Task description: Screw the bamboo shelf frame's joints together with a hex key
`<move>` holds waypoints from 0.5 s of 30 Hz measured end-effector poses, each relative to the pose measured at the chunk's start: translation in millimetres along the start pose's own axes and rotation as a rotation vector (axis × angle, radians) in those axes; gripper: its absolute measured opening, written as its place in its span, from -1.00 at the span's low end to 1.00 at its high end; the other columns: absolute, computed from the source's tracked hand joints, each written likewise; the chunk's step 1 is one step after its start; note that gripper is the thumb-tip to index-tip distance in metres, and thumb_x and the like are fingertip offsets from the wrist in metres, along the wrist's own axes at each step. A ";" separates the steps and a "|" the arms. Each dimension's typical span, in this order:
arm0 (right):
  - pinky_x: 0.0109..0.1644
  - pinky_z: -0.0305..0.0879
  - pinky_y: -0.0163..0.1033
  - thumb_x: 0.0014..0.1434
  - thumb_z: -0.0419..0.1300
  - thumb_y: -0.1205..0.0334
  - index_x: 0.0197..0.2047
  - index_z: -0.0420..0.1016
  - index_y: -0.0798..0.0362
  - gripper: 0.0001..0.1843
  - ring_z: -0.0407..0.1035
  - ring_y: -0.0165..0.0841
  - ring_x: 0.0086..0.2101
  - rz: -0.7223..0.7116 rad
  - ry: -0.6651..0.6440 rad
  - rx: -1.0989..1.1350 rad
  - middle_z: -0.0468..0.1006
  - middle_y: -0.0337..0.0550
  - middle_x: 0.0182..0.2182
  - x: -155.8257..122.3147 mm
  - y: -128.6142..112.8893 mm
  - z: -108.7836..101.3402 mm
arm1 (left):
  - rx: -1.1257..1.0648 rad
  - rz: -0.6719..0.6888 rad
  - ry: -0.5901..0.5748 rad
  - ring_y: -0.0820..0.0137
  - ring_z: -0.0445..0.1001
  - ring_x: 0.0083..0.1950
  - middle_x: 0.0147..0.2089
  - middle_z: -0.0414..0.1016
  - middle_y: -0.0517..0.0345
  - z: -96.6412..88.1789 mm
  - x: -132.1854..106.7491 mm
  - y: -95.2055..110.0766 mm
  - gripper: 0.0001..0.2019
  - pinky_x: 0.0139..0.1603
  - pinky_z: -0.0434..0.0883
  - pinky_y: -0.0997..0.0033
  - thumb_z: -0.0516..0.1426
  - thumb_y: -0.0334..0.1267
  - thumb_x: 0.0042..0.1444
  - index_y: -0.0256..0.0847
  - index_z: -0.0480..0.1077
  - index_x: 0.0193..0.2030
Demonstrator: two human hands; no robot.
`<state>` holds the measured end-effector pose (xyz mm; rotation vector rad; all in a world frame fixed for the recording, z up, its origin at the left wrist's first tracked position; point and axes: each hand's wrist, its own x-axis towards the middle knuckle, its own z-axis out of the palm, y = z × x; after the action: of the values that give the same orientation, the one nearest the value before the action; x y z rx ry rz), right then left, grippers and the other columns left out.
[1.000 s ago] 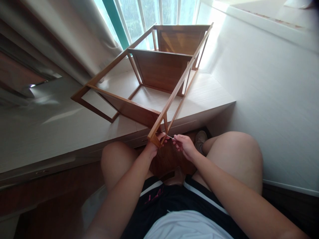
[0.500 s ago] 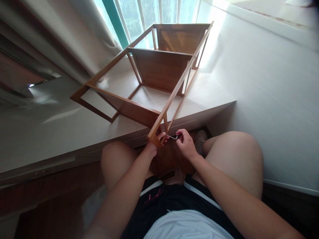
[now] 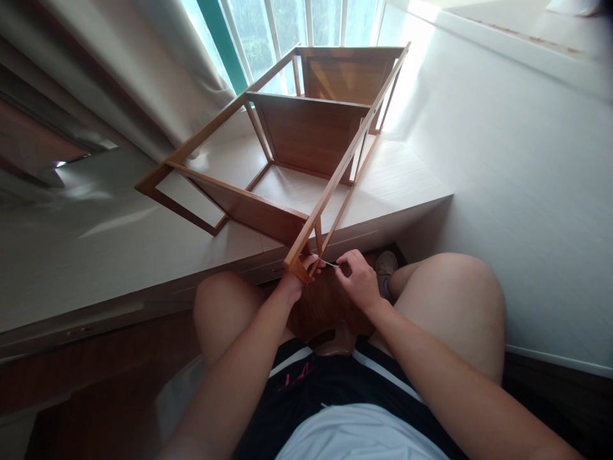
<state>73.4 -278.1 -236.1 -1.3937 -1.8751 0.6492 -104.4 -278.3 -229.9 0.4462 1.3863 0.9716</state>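
Observation:
A brown wooden shelf rack point(image 3: 306, 137) with slatless panels lies on its side, its near corner jutting over the platform edge. My left hand point(image 3: 304, 278) is wrapped round that near corner of the frame, partly hidden behind the wood. A thin metal hex key point(image 3: 329, 263) reaches from the frame's side rail to my right hand point(image 3: 355, 276). The thumb and fingers of my right hand pinch the bent end of the key. Its other end meets the rail beside my left fingertips; the screw there is too small to see.
The rack rests on a pale wood-grain platform point(image 3: 110, 255) with drawers in its front. Beige curtains point(image 3: 158, 70) hang at the left and a window point(image 3: 287, 29) lies behind. A pale panel point(image 3: 517, 191) rises at the right. My knees flank the hands.
My right hand has shifted slightly left, and its fingers have closed onto the hex key's bent end, which showed free of them before. My left hand and the rack have stayed put.

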 end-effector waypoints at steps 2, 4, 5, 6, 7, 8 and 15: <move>-0.22 0.28 -0.20 0.18 0.20 0.26 -0.27 0.46 -0.01 -0.97 0.38 -0.25 -0.29 0.037 0.009 0.021 0.49 -0.10 -0.26 -0.3 0.6 1.0 | 0.001 0.000 -0.004 0.45 0.50 -0.35 -0.24 0.64 0.03 0.1 -0.3 -0.1 -0.76 -0.48 0.31 0.56 0.31 -0.10 0.04 -0.23 0.54 -0.26; -0.23 0.27 -0.19 0.17 0.22 0.22 -0.33 0.47 0.00 -0.94 0.38 -0.25 -0.32 0.084 0.007 0.088 0.50 -0.11 -0.32 -0.5 2.3 3.1 | 0.002 -0.001 -0.006 0.45 0.50 -0.34 -0.23 0.64 0.02 0.0 -0.4 -0.2 -0.76 -0.47 0.32 0.56 0.31 -0.09 0.03 -0.23 0.54 -0.26; -0.23 0.26 -0.19 0.17 0.23 0.20 -0.36 0.48 0.01 -0.91 0.38 -0.26 -0.33 0.112 0.001 0.141 0.50 -0.12 -0.35 -0.6 3.6 4.4 | 0.002 -0.001 -0.007 0.44 0.50 -0.34 -0.23 0.64 0.02 -0.1 -0.3 -0.3 -0.75 -0.46 0.32 0.56 0.31 -0.09 0.03 -0.23 0.54 -0.26; -0.23 0.26 -0.19 0.16 0.24 0.19 -0.39 0.49 0.01 -0.88 0.38 -0.26 -0.34 0.147 -0.009 0.205 0.51 -0.13 -0.38 -0.7 5.1 6.0 | 0.003 0.000 -0.007 0.44 0.51 -0.34 -0.23 0.64 0.02 -0.3 -0.1 -0.5 -0.75 -0.46 0.32 0.56 0.31 -0.09 0.03 -0.22 0.54 -0.26; -0.24 0.25 -0.19 0.15 0.26 0.16 -0.41 0.50 0.02 -0.85 0.38 -0.27 -0.35 0.190 -0.023 0.276 0.52 -0.14 -0.40 -0.8 6.6 7.6 | 0.004 0.000 -0.006 0.44 0.51 -0.34 -0.23 0.64 0.02 -0.5 0.2 -0.6 -0.75 -0.47 0.32 0.56 0.31 -0.09 0.03 -0.22 0.54 -0.25; -0.26 0.25 -0.19 0.13 0.28 0.14 -0.43 0.51 0.03 -0.83 0.38 -0.28 -0.38 0.243 -0.041 0.352 0.53 -0.15 -0.43 -0.8 8.1 9.3 | 0.006 0.001 -0.005 0.43 0.51 -0.34 -0.22 0.64 0.02 -0.7 0.5 -0.8 -0.74 -0.47 0.32 0.56 0.31 -0.08 0.02 -0.22 0.54 -0.25; -0.55 -0.04 -0.31 -0.12 0.41 0.11 -0.60 0.44 0.08 -0.72 0.11 -0.48 -0.63 0.722 -0.203 0.916 0.34 -0.30 -0.69 2.9 8.3 13.6 | 0.020 0.008 -0.006 0.44 0.51 -0.33 -0.23 0.64 0.04 -0.2 0.0 -1.1 -0.72 -0.47 0.30 0.57 0.30 -0.07 0.03 -0.22 0.54 -0.22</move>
<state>67.4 -272.7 -250.1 -1.3289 -0.8807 1.7755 -104.3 -279.0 -230.8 0.4694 1.3906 0.9635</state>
